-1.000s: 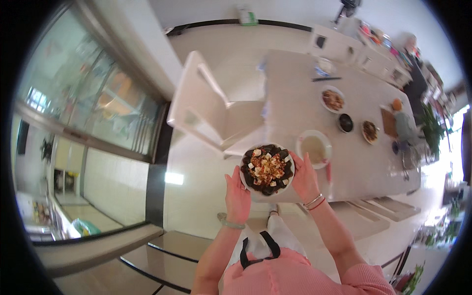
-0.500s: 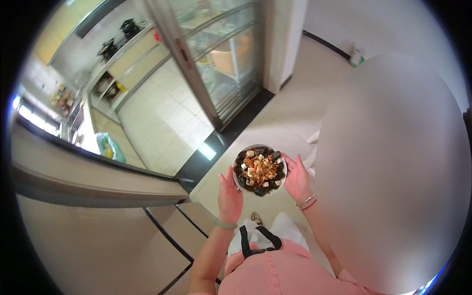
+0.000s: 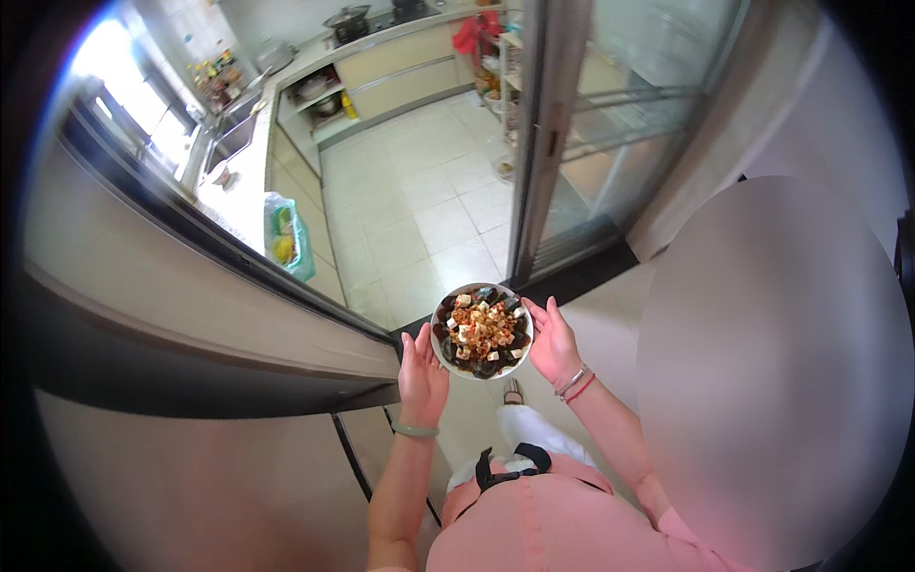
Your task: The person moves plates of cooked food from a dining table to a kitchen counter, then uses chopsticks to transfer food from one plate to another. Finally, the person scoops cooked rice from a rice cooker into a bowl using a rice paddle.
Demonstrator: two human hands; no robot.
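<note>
A round white plate (image 3: 437,355) of food is held out level in front of my body, one hand at each side. Dark pieces, probably preserved egg, ring the food (image 3: 481,332), with white cubes like tofu and a chopped reddish-brown topping in the middle. My left hand (image 3: 422,377) grips the plate's left rim, thumb up and the other fingers partly hidden. From the right, my right hand (image 3: 555,345) holds the opposite rim, its fingers partly beneath it.
Ahead, a doorway with a glass sliding door (image 3: 543,162) opens onto a kitchen. A dark threshold (image 3: 591,281) crosses the floor. Along the left run a counter, a sink (image 3: 229,141) and a bag-lined bin (image 3: 288,238). A black pot (image 3: 347,24) stands at the back. A grey blur covers the right side.
I have stepped and turned left toward the kitchen doorway, so more of the kitchen shows. The plate stays in both hands, slightly further left in view.
</note>
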